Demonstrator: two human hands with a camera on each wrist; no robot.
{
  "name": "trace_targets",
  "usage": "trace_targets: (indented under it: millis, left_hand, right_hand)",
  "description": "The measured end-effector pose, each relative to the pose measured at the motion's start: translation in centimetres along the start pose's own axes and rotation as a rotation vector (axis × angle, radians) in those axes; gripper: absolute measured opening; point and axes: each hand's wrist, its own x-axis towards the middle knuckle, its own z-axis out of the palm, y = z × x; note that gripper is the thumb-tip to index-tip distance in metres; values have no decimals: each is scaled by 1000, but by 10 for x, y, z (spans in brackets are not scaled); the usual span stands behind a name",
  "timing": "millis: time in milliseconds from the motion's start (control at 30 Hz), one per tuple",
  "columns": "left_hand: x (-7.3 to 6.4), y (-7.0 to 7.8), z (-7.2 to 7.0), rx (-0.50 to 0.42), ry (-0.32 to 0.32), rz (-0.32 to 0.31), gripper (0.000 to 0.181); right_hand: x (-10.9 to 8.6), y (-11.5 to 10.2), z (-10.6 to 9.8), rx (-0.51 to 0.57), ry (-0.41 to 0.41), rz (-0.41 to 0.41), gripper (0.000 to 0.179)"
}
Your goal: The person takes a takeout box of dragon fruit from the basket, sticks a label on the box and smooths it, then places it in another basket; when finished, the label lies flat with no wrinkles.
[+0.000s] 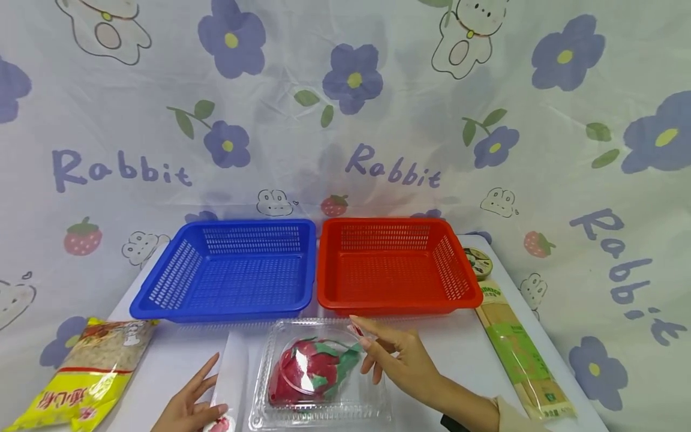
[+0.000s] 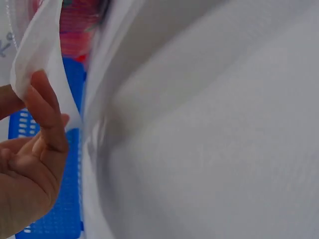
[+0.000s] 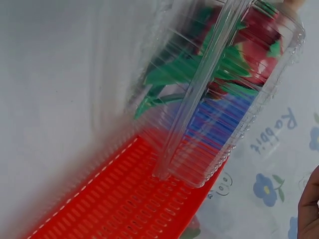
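Observation:
My left hand pinches a long white paper strip with a pink print near its lower end; the left wrist view also shows the paper at the fingers. Between thumb and index finger, my right hand holds a small red-and-white sticker over the right back part of a clear plastic box. Inside that lidded box lies a red dragon fruit with green leaf tips. Only an edge of the right hand appears in the right wrist view.
Behind the box stand a blue basket and a red basket, side by side. A yellow snack bag lies at the left. On the right are a green-labelled pack of noodles and a round tin. A printed cloth hangs behind.

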Motion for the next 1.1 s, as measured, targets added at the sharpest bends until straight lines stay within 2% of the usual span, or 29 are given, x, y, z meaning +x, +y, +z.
trace_targets:
  millis: [133, 233, 300, 433, 467, 533, 700, 767, 900, 967, 1100]
  left_hand:
    - [5, 1, 5, 159, 72, -17, 99]
    - [6, 3, 8, 309, 134, 6, 99]
    - [7, 1, 10, 409, 178, 44, 99]
    - [7, -4, 15, 597, 269, 182, 103]
    - [7, -4, 16, 631, 283, 199, 103]
    - [8, -3, 17, 697, 306, 170, 103]
    - [10, 4, 17, 866, 295, -77, 99]
    - [11, 5, 16, 913, 283, -121, 99]
    - [10, 11, 16, 914, 291, -149, 98]
    - [7, 18, 17, 914, 319, -129, 95]
    - [0, 42, 27, 950, 465, 51, 83]
  right_hand:
    - [-1, 2, 1, -16, -6, -15, 43]
    - [-2, 4, 1, -18, -10, -29, 44]
    - [-2, 5, 1, -17, -13, -27, 45]
    - [-3, 5, 1, -25, -17, 4, 43]
    - [-3, 5, 2, -22, -20, 9, 43]
    - [-4, 5, 2, -43, -18, 20, 42]
    - [-4, 7, 4, -18, -25, -12, 43]
    - [-4, 9, 4, 8, -33, -31, 44]
    - [-4, 11, 5, 6, -38, -56, 45]
    - [-3, 12, 5, 5, -40, -53, 46]
    - [-3, 13, 5, -9, -39, -49, 46]
